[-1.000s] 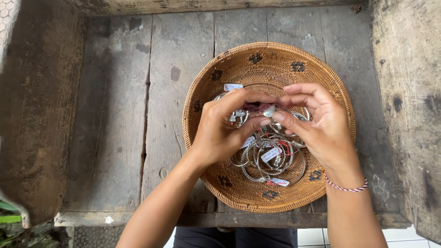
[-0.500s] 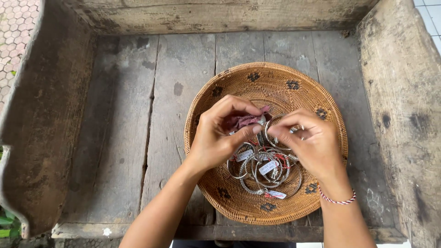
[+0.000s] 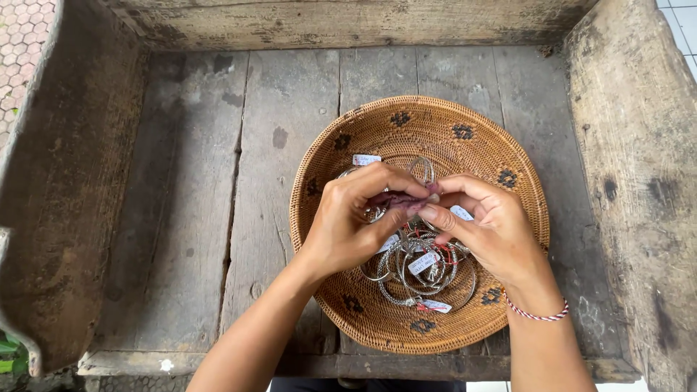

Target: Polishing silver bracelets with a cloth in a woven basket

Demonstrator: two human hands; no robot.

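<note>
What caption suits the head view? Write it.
Left hand and right hand pinch a purplish cloth over silver bangles in a woven basket.

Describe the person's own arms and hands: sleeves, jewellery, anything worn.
Both forearms are bare, with no sleeves in view. The right hand has a thin red-and-white twisted string bracelet around its wrist. The left hand and its wrist carry nothing: no ring, watch or glove shows on either hand.

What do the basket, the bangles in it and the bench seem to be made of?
Basket: probably woven rattan or similar fibre, matte tan, showing tight coiled rows with dark woven motifs. Bangles: likely silver-coloured metal, shiny with bright glints, small paper tags attached. Bench: old bare wood, grey and weathered, with visible plank seams, cracks and stains.
</note>
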